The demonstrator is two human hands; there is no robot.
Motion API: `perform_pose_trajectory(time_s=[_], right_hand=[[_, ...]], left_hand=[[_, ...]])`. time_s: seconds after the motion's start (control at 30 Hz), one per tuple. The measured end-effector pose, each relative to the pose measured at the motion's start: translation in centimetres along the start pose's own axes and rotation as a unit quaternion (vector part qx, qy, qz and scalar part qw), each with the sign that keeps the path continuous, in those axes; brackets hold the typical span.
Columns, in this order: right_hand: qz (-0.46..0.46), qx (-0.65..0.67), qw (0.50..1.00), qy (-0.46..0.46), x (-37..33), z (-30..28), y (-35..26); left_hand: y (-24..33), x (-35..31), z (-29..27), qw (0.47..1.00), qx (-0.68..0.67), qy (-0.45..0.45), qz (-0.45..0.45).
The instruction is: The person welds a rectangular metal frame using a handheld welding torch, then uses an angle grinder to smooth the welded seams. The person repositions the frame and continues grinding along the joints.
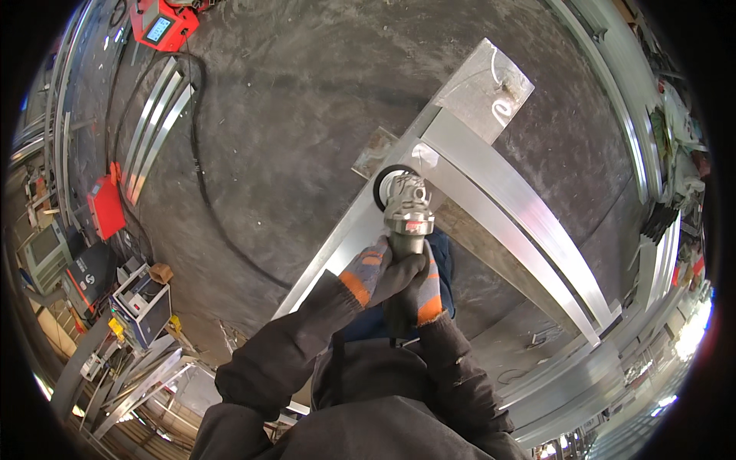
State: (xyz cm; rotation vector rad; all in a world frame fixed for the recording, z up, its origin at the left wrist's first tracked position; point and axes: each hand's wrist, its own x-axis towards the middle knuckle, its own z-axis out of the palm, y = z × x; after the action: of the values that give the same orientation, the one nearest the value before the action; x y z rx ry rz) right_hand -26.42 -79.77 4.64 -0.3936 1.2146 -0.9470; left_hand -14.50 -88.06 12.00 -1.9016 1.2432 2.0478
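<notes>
A charcoal jacket point(376, 422) fills six o'clock, its long sleeves point(287, 345) creased, the right one pale-flecked. Grey gloves point(371, 270) carry orange cuffs point(356, 288) and dark areas; blue trousers point(442, 264) show at twelve o'clock from the jacket.

The left hand point(371, 272) and right hand point(429, 290) wear grey gloves with orange cuffs, orange patches and dark palms; the sleeves point(287, 345) behind them are charcoal. Just ahead of the hands, the grinder point(408, 205) is silver-grey with a reddish mark, its wheel point(379, 192) edged black. To their right, 2 curved bars point(512, 190) shine silver with a pinkish tint. Beyond them, a dull silver plate point(471, 86) bears white curved marks. Far ahead-left, a red box point(180, 32) has a pale blue screen point(159, 29). The floor point(284, 130) around is dark grey, mottled paler.
</notes>
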Motion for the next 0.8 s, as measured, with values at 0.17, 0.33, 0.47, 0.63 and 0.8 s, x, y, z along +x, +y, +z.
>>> perform_pose_trajectory(time_s=[0.17, 0.33, 0.47, 0.63, 0.8], right_hand=[[0.0, 0.082, 0.997, 0.001, 0.2, 0.5, 0.6], [-0.064, 0.103, 0.992, -0.019, 0.8, 1.0, 0.1], [-0.049, -0.081, 0.995, 0.027, 1.2, 1.5, -0.9], [-0.062, -0.338, 0.934, 0.096, 0.3, -0.3, -4.1], [0.006, -0.452, 0.869, 0.199, -0.7, -1.0, -6.5]], left_hand=[[-0.6, 0.2, -0.6, 0.989, 0.088, -0.008, 0.12], [-1.2, 1.1, -0.4, 0.994, 0.047, 0.012, 0.102], [-0.9, 2.1, -1.3, 0.989, 0.094, -0.037, 0.106], [-0.4, 2.7, 0.5, 0.974, -0.058, -0.106, 0.191], [-1.0, 3.6, 4.4, 0.967, -0.21, -0.09, 0.11]])
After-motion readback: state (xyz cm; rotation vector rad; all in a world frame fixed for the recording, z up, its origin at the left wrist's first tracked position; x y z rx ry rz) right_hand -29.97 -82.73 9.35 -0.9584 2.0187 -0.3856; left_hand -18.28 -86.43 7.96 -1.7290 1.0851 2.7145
